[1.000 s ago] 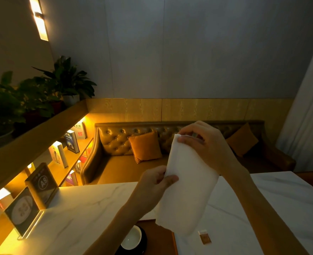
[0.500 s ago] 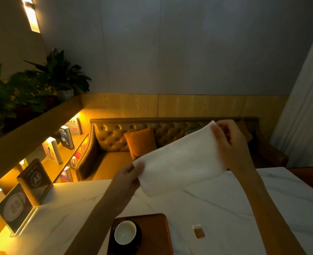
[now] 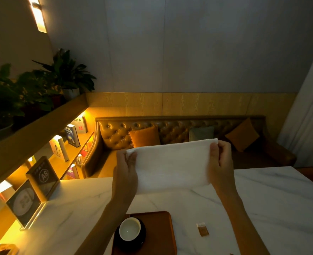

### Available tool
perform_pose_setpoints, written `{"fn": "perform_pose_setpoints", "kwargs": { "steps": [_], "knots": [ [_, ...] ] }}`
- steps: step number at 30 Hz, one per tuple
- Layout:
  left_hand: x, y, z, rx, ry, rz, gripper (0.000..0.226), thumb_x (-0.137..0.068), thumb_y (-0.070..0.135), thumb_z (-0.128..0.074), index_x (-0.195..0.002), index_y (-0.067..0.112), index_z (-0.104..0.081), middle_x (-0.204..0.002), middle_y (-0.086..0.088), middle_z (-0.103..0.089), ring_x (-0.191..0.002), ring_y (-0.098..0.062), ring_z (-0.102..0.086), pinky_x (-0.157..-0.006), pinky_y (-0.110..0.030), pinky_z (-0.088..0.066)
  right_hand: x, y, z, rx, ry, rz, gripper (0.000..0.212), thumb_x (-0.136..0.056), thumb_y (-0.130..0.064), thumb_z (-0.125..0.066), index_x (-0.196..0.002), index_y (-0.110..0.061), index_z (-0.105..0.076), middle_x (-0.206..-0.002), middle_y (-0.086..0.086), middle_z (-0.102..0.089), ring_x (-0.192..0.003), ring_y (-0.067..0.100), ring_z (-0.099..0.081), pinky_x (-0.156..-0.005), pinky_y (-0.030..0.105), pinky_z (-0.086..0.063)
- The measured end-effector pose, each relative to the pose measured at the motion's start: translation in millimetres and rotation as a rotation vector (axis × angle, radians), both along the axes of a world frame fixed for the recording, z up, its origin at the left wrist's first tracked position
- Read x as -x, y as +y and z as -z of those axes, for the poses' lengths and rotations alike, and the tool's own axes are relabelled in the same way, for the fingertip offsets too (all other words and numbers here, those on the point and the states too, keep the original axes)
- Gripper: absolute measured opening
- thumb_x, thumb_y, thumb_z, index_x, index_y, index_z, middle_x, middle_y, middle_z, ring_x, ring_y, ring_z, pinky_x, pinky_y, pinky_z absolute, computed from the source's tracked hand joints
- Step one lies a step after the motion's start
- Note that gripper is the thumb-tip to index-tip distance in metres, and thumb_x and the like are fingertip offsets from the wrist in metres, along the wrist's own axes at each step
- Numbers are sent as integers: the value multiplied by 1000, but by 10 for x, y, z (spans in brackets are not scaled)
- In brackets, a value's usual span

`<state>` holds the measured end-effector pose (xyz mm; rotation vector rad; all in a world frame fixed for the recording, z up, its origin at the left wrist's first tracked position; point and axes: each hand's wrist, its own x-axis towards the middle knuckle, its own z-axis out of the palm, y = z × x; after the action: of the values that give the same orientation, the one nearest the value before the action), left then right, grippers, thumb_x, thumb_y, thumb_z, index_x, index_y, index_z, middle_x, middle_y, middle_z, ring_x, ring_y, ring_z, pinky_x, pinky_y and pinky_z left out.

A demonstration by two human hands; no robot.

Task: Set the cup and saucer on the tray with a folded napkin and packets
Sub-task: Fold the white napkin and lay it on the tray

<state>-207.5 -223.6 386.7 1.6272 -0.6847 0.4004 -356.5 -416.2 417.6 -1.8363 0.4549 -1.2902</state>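
While I held the napkin (image 3: 172,165) stretched in the air between both hands, the main risk, as I judged it, was losing one corner: my grip was only a pinch at each short end, and soft cloth like that could slip and flop down onto the cup (image 3: 129,229) directly below, at six o'clock from it. A sloppy fold was the other danger, since I had no surface under the cloth to crease it against.

My left hand (image 3: 124,172) was nearly closed, thumb and fingers pinching the napkin's nine o'clock end. My right hand (image 3: 220,162) was closed the same way on the three o'clock end, thumb on my side of the cloth. Neither hand touched anything else.

Below them, the cup sat on its dark saucer (image 3: 130,238), which rested on the left part of the brown tray (image 3: 159,230) on the marble table (image 3: 271,208). One packet (image 3: 202,229) lay on the bare tabletop at three o'clock from the tray, apart from it, so it was not yet on the tray. Another scrap showed at the bottom edge; I could not tell what it was.
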Motion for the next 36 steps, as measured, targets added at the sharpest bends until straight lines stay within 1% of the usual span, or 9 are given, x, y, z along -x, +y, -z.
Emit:
{"fn": "perform_pose_setpoints", "kwargs": {
  "steps": [4,9,17,19,23,28,31,33,36],
  "knots": [
    [-122,62,-112,-17,-27,73,13,-98,30,-44,-104,20,-48,-90,14,-55,-83,16,-58,-61,-2,-47,36,-19,17,33,22,43,9,-98,-31,-44,-105,-26,-44,-85,-19,-56,-77,-11,-60,-55,13,-46],
    [-156,69,-205,10,122,168,32,-92,47,-37,-105,19,-49,-94,7,-56,-81,-3,-61,-63,-20,-51,19,-13,17,-24,14,52,14,-98,-35,-42,-106,-24,-44,-89,-18,-54,-79,-12,-59,-60,17,-46],
    [-153,45,-151,23,154,196,10,-98,39,-42,-97,33,-50,-94,12,-57,-79,9,-61,-59,-8,-52,8,-53,56,-13,30,120,18,-94,-45,-39,-104,-31,-41,-89,-21,-53,-79,-11,-58,-60,15,-44],
    [-158,2,-121,17,203,156,9,-100,35,-46,-94,35,-52,-95,13,-59,-81,2,-63,-57,-15,-53,-33,-90,109,-30,72,125,16,-97,-41,-40,-106,-28,-42,-89,-19,-53,-79,-3,-60,-59,15,-44],
    [-102,-98,59,-71,284,47,8,-99,30,-49,-101,23,-52,-100,3,-58,-88,-12,-59,-75,-30,-51,-122,-90,324,-61,289,137,24,-98,-38,-42,-112,-20,-48,-93,-5,-56,-80,7,-56,-61,17,-39],
    [251,-219,327,-173,250,22,2,-98,40,-48,-97,38,-47,-84,19,-54,-78,6,-56,-62,-13,-39,-213,361,638,-60,336,195,14,-93,-51,-43,-100,-38,-45,-82,-18,-55,-74,1,-58,-57,16,-43],
    [496,-320,475,-203,283,46,3,-96,43,-50,-94,42,-48,-82,20,-57,-79,2,-60,-69,-20,-49,-307,724,829,-169,329,148,21,-88,-59,-45,-97,-40,-46,-80,-19,-59,-72,1,-61,-60,21,-52],
    [635,-376,558,-186,326,49,3,-95,44,-52,-94,40,-52,-85,20,-60,-83,0,-61,-76,-19,-50,-362,900,964,-206,310,124,31,-85,-61,-43,-99,-36,-53,-81,-21,-61,-74,1,-62,-63,17,-50],
    [768,-336,632,-114,386,60,7,-93,44,-54,-86,46,-55,-84,26,-60,-81,10,-61,-66,-4,-44,-363,1051,1130,-260,270,91,30,-83,-62,-42,-100,-41,-54,-84,-27,-63,-78,-2,-63,-61,7,-47]
  ]
}}
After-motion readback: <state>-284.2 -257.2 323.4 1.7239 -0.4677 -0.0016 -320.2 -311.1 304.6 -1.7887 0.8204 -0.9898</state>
